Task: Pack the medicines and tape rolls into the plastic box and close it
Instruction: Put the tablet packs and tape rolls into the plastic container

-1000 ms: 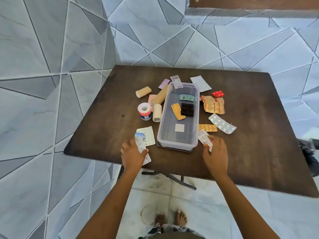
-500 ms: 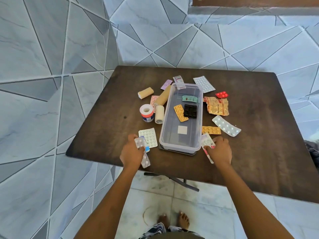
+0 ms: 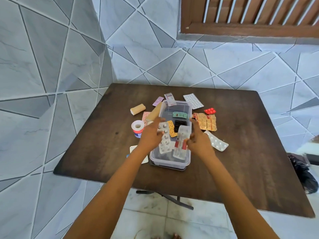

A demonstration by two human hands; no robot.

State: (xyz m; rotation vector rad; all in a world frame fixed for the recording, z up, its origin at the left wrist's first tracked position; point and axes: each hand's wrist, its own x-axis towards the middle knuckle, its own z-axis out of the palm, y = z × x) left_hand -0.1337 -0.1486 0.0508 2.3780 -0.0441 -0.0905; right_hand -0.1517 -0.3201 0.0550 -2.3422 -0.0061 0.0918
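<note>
A clear plastic box [image 3: 170, 163] stands open in the middle of the dark wooden table [image 3: 250, 152]. My left hand [image 3: 150, 136] holds a silver blister strip [image 3: 164, 141] over the box's near half. My right hand [image 3: 199, 141] pinches a clear strip with red marks [image 3: 180, 145] beside it, also over the box. Inside, at the far end, lie a green strip [image 3: 179, 115], a black strip [image 3: 179, 125] and an orange strip [image 3: 172, 129]. Left of the box sit a beige tape roll [image 3: 137, 109], a long beige roll [image 3: 154, 113] and a white roll [image 3: 137, 127].
Loose packs lie around the box: a white blister sheet [image 3: 193, 100], a red blister [image 3: 210, 110], a golden foil pack [image 3: 206, 122], a silver strip [image 3: 217, 143] and a white sheet [image 3: 133, 149] under my left forearm. A black bag [image 3: 302, 175] is on the floor at right.
Both hands lifted their strips off the table's near edge and carried them forward over the box. The camera tilted up, showing more wall.
</note>
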